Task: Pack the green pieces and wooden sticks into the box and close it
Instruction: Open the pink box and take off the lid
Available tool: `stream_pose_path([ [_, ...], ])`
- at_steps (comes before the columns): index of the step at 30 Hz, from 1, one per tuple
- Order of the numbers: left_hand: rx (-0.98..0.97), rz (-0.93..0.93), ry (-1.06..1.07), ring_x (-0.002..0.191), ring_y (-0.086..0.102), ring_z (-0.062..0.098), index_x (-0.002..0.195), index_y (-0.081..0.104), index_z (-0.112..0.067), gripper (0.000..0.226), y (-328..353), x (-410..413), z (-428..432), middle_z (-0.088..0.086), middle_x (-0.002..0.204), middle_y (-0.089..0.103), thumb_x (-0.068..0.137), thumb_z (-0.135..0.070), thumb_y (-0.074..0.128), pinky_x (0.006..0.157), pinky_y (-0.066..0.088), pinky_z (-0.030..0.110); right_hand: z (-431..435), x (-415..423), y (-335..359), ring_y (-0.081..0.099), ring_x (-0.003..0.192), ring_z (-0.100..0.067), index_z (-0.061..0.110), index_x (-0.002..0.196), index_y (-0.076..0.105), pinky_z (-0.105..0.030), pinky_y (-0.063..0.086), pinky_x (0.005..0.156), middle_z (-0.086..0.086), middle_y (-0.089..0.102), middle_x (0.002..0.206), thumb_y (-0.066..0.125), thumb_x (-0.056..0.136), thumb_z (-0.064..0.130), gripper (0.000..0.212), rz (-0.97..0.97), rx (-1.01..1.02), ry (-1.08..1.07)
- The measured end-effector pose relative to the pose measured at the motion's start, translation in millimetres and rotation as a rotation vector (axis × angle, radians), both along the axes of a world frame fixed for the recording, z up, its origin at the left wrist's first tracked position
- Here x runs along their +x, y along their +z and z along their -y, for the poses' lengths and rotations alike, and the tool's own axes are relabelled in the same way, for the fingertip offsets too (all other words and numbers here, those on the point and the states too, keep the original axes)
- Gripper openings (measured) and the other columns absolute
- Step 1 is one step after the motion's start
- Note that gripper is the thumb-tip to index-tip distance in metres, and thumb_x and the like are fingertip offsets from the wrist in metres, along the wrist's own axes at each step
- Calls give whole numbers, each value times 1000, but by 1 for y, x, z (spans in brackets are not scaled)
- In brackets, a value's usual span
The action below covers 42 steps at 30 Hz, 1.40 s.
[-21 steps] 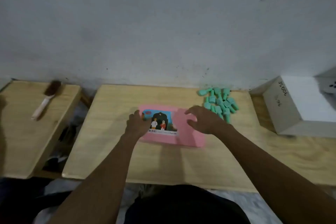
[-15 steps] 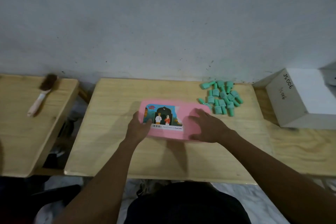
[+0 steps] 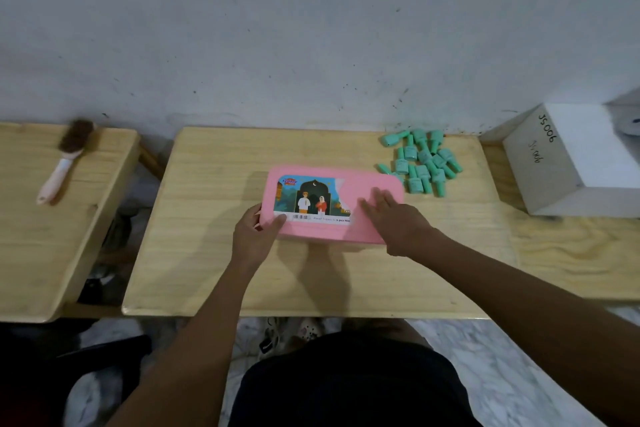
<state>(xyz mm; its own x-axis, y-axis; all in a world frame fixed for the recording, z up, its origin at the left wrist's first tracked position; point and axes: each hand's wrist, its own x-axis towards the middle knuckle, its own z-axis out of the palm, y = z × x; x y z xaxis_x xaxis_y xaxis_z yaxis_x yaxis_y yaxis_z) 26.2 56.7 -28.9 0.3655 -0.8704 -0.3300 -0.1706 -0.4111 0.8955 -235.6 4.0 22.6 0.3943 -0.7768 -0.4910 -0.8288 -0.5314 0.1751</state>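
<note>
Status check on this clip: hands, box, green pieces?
Left hand gripping pink box corner; right hand flat on lid. Box shut. Green pieces loose beside it. No sticks visible.

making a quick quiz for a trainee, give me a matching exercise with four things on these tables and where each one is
Things:
1. pink box
2. green pieces
3. brush
4. white box

Places:
a. alone on the left table
b. far right, with writing on its side
c. middle of the centre table, lid on, under both hands
d. loose pile at the centre table's far right corner

Pairs: 1-c, 2-d, 3-a, 4-b
</note>
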Motion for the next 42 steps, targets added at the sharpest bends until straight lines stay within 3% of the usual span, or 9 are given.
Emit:
stream_pose_path([
  [5, -29, -102, 26, 91, 63, -1, 122, 59, -16, 42, -1, -2, -9, -4, 108, 68, 82, -19, 73, 70, 49, 11, 1, 0, -4, 11, 145, -43, 6, 151, -8, -44, 50, 92, -30, -4, 156, 68, 81, 5, 104, -44, -22, 78],
  [11, -83, -229, 35, 105, 65, 8, 125, 58, -16, 55, -8, -5, -19, -4, 115, 69, 75, -15, 79, 82, 54, 18, 13, -3, 3, 15, 142, -48, 5, 151, -10, -44, 48, 96, -33, -5, 154, 80, 71, 15, 121, -90, 90, 169],
  [17, -79, -259, -34, 114, 60, 4, 126, 55, -20, 71, -13, -3, -22, -7, 119, 67, 63, -14, 87, 95, 51, 30, 22, -3, 21, 43, 127, -36, 10, 152, -4, -38, 52, 88, -27, 6, 155, 81, 71, 23, 119, -80, 163, 208],
  [23, -82, -237, -34, 117, 58, 5, 127, 54, -16, 74, -17, -3, -24, -6, 122, 65, 62, -9, 87, 101, 48, 34, 32, -3, 40, 44, 128, -27, 25, 154, 2, -33, 42, 99, -11, 15, 160, 67, 83, 33, 96, -73, 284, 174],
  [27, -94, -259, -14, 119, 55, 4, 131, 49, -15, 79, -18, -9, -25, -4, 127, 62, 62, -6, 87, 97, 49, 23, 34, -6, 44, 50, 116, -23, 27, 153, 16, -28, 42, 92, -7, 44, 140, 66, 82, 34, 87, -21, 320, 113],
  [31, -117, -288, 13, 110, 54, -9, 134, 41, -14, 86, -19, -23, -26, -5, 128, 57, 62, -3, 86, 79, 47, 5, 37, -11, 43, 48, 121, -26, 33, 152, 20, -37, 41, 101, -8, 44, 143, 67, 80, 35, 85, 10, 354, 67],
  [36, -69, -323, 20, 120, 52, 6, 136, 26, -25, 98, -27, -37, -27, -11, 130, 50, 62, -15, 89, 92, 53, 30, 33, -12, 41, 44, 128, -30, 34, 152, 16, -40, 40, 104, -12, 41, 145, 67, 80, 36, 88, 14, 348, 52],
  [40, -68, -307, 33, 126, 44, 11, 136, 15, -28, 101, -28, -46, -23, -3, 138, 40, 65, -17, 87, 87, 49, 17, 33, -15, 38, 42, 130, -30, 38, 151, 15, -41, 41, 104, -11, 40, 146, 67, 79, 35, 89, 35, 350, 20],
  [42, -69, -295, 41, 130, 39, 11, 136, 13, -33, 106, -30, -49, -21, -3, 142, 33, 62, -23, 88, 95, 48, 23, 33, -16, 38, 42, 130, -30, 39, 151, 14, -41, 41, 103, -11, 38, 147, 66, 79, 35, 89, 31, 352, 15],
])
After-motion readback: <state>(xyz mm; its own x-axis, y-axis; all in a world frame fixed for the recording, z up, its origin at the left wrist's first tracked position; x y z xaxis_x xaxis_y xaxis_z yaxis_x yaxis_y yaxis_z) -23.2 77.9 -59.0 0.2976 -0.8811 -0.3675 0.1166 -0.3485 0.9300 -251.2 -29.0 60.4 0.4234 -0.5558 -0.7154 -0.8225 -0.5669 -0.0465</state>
